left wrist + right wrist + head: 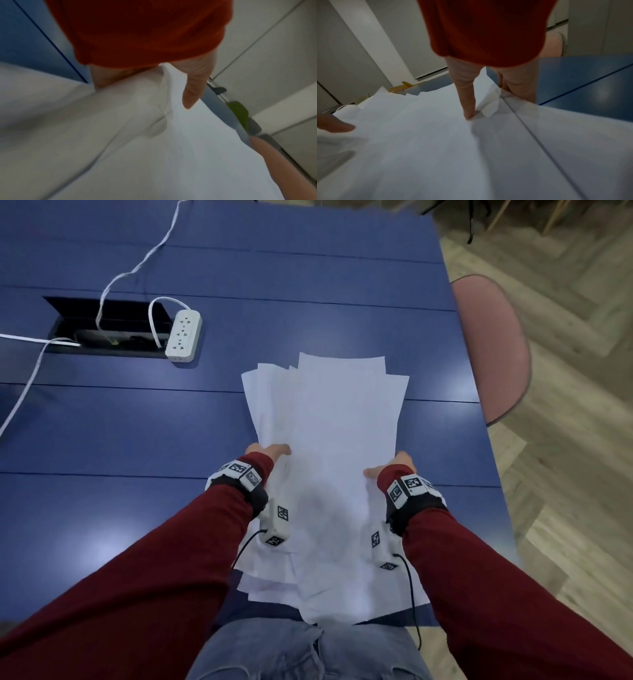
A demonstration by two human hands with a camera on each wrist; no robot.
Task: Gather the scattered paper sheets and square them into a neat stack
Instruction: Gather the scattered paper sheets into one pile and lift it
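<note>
The paper sheets point(329, 440) lie lengthwise away from the person, between both hands; the left hand point(270, 451) and right hand point(394, 465) pinch opposite long edges, fingers point(467, 102) closed on paper.

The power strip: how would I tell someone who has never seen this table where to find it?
Start at the blue table and find the dark cable hatch sunk into its top, on the left. The power strip lies at that hatch's right end, beyond and left of the paper sheets. It is the only white plastic bar with sockets, and a white cord loops from it.
</note>
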